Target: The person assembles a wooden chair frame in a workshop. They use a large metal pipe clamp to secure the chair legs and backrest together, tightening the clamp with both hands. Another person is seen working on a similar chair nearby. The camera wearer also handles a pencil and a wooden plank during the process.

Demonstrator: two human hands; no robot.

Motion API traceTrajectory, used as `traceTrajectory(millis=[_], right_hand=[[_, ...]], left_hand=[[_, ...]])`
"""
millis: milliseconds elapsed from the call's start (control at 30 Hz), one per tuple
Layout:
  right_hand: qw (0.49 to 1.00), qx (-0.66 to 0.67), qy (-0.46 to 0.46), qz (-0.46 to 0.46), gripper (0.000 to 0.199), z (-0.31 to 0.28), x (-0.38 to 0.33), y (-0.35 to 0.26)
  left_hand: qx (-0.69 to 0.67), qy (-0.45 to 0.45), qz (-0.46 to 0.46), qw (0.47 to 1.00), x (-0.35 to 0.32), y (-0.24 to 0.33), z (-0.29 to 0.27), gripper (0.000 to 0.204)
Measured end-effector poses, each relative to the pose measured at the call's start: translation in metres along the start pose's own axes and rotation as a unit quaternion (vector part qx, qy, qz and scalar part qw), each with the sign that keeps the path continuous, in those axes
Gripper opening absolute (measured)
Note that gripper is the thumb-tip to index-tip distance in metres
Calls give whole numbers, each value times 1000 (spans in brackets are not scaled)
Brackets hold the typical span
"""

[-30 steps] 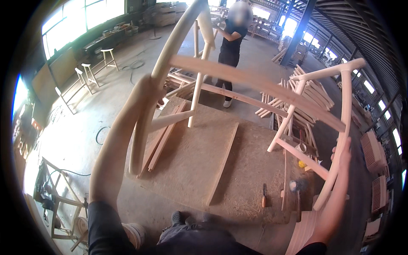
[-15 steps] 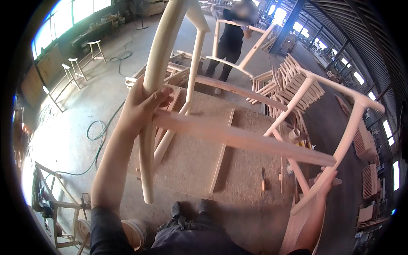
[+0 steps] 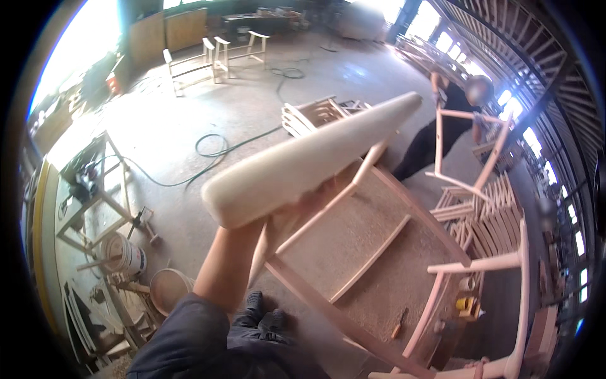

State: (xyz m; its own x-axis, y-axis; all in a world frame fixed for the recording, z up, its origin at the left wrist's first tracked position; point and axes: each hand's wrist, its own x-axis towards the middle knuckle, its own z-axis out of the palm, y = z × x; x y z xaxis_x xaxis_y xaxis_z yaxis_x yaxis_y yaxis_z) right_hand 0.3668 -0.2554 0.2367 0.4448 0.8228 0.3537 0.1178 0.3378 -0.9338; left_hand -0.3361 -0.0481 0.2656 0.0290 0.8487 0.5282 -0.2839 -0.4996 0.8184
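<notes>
A pale wooden chair frame [image 3: 309,161] is held up and tilted across the view, its broad rounded top piece close to me. My left hand [image 3: 325,191] is closed around that end from beneath; its fingers are blurred and partly hidden behind the wood. Two long rails run from there to the frame's far side at the right. At the lower edge the fingers of my right hand [image 3: 481,367] wrap that side's rail; the rest of the hand is out of view. Below the frame, a thin wooden strip [image 3: 372,256] and an orange-handled tool [image 3: 398,330] lie on a brown, dusty surface.
A co-worker [image 3: 435,136] holds a similar frame at the far right, near stacked wooden parts [image 3: 499,218]. A green hose [image 3: 218,146] snakes over the floor. Buckets [image 3: 165,289] and a wooden stand [image 3: 101,215] are on the left. Stool-like frames [image 3: 252,50] stand farther back.
The chair frame has swung from upright to tilted, its left end rising toward me and its right side dropping. My view has turned left. The co-worker now appears farther right.
</notes>
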Motion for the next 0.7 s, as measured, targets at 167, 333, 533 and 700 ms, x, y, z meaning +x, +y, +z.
traceTrajectory(millis=[167,333,533,700], right_hand=[[997,-3,82,-11,49,52,-17,-35],[993,7,111,-37,47,120,-29,-66],[980,54,163,-101,45,201,-96,-118],[985,117,84,-91,43,331,-47,-127]], left_hand=[[-51,30,36,998,-10,12,-8,61],[-110,102,99,984,-26,44,-64,69],[-145,164,188,958,-65,123,-187,78],[-53,222,291,929,-120,203,-347,75]])
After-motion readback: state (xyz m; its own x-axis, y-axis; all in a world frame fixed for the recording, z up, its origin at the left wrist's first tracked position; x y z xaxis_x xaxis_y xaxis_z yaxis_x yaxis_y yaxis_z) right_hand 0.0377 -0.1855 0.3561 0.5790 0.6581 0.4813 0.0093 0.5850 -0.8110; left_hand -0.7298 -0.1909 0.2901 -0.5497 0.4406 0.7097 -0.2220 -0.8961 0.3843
